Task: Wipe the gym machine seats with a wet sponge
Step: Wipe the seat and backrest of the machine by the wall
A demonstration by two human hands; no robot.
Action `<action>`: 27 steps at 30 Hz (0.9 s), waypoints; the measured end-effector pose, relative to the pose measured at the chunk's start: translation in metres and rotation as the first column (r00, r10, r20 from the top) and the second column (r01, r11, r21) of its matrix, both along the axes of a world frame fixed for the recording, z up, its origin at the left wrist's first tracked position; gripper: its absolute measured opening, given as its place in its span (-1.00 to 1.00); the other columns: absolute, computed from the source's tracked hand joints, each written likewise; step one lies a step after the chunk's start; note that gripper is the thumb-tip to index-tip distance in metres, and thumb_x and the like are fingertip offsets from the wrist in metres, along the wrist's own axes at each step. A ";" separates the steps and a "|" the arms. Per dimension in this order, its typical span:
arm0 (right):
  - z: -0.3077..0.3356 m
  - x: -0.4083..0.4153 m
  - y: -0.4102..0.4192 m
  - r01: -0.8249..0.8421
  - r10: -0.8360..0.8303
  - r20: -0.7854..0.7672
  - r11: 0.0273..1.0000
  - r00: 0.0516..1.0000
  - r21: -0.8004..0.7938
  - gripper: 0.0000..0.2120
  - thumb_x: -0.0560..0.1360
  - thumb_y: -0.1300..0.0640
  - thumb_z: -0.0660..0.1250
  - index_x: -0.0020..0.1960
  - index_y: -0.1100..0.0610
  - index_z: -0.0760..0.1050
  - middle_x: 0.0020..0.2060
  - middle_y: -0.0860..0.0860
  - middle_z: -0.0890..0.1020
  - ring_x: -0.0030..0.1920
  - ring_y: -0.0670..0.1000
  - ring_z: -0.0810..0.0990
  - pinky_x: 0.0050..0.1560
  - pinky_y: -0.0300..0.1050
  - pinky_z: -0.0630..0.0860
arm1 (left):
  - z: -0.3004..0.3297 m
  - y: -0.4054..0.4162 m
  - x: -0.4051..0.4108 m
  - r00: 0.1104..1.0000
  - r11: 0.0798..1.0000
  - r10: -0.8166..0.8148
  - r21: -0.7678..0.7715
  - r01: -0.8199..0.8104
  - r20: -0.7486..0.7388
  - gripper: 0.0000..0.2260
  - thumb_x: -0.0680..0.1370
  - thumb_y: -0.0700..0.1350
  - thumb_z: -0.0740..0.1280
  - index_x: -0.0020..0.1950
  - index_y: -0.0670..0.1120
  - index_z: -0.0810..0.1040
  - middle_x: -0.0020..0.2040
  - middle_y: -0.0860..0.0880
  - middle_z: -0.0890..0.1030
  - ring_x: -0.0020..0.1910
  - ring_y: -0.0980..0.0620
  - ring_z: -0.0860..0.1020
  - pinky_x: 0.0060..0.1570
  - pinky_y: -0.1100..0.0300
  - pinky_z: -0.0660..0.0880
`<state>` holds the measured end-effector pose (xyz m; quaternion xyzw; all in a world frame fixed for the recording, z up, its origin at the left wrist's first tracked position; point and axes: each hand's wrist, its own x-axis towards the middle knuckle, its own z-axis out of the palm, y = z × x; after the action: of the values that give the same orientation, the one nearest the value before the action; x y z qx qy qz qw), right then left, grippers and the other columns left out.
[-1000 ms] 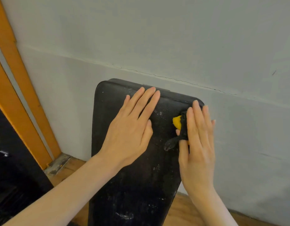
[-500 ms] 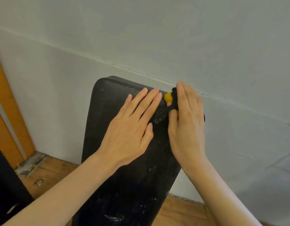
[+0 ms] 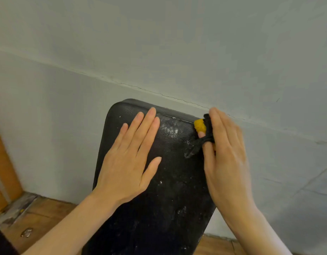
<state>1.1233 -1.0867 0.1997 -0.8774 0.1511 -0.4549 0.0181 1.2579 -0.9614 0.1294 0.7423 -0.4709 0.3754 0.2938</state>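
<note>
A black padded gym seat (image 3: 170,181) runs away from me, its far end against a pale wall, its surface speckled with white marks. My left hand (image 3: 130,159) lies flat on the pad's left half with straight, spread fingers. My right hand (image 3: 225,153) is at the pad's far right corner. It presses a yellow sponge (image 3: 199,125) with a black scrubbing layer against the pad; the thumb is tucked under the black part and the fingers lie straight over it. Most of the sponge is hidden under that hand.
The pale grey wall (image 3: 177,43) stands directly behind the seat, with a thin crack line across it. Wooden floor (image 3: 41,223) shows at the lower left and right of the seat. An orange door frame (image 3: 2,166) rises at the far left.
My right hand slid the sponge from the pad's right side up to its far end, towards the middle, then out to the far right corner. The left hand stayed flat.
</note>
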 end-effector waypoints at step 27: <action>-0.034 0.030 0.036 -0.018 0.022 0.033 0.993 0.999 -0.118 -0.44 0.50 0.37 0.27 0.48 0.26 0.26 0.47 0.15 0.31 0.52 0.14 0.16 0.49 0.20 0.16 | -0.006 0.003 0.011 0.998 1.000 -0.002 -0.023 0.003 0.060 -0.37 0.64 0.05 0.05 0.62 -0.13 -0.12 0.62 -0.06 -0.07 0.62 0.00 -0.13 0.57 0.09 -0.18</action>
<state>1.1535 -1.0503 0.1660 -0.8707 0.1147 -0.4776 -0.0265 1.2693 -0.9585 0.1230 0.7267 -0.4762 0.4023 0.2886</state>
